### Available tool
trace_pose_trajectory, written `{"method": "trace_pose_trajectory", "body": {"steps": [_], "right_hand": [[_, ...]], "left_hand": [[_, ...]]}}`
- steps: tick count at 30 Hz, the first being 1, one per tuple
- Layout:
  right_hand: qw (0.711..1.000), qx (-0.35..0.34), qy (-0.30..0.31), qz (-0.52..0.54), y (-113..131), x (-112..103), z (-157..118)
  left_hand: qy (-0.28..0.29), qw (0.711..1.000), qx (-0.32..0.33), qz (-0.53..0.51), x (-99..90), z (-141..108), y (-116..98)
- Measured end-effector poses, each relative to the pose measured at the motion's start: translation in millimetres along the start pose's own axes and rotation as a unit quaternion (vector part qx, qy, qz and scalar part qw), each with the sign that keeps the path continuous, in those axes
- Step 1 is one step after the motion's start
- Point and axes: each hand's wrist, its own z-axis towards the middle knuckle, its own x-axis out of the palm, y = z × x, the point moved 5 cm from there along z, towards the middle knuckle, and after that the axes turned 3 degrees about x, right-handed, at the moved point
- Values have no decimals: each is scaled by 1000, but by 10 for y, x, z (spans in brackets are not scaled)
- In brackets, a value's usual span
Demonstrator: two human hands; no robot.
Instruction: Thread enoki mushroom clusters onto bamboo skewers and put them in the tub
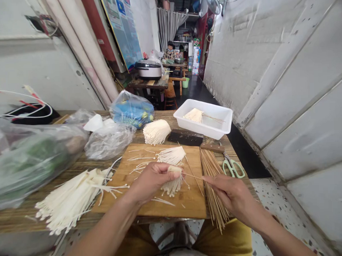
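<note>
I'm gripping an enoki mushroom bunch (172, 186) over the wooden cutting board (191, 206), left hand (153, 179) with fingers pressed together on it, right hand (233, 197) pinching a bamboo skewer (192, 175), tip at the bunch

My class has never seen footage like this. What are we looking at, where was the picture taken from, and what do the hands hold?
This picture comes from a camera worn on a person's head, looking forward and down, so the arms reach in from the bottom. There is no machine here, only bare hands. The left hand grips a small bunch of enoki mushrooms above a wooden cutting board. The right hand pinches a thin skewer, its tip at the bunch. More enoki lie left of the board. A bundle of skewers lies to its right, near green-handled scissors. A white tray sits farther along the table.
</note>
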Motion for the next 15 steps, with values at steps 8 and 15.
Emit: {"method": "trace_pose_trajectory", "body": {"steps": [8, 15], "right_hand": [[995, 15, -25, 92, -19, 4, 16], [992, 39, -27, 116, -34, 11, 27]], "left_hand": [[-18, 999, 38, -33, -42, -59, -20], [-46, 995, 86, 16, -139, -111, -2]]}}
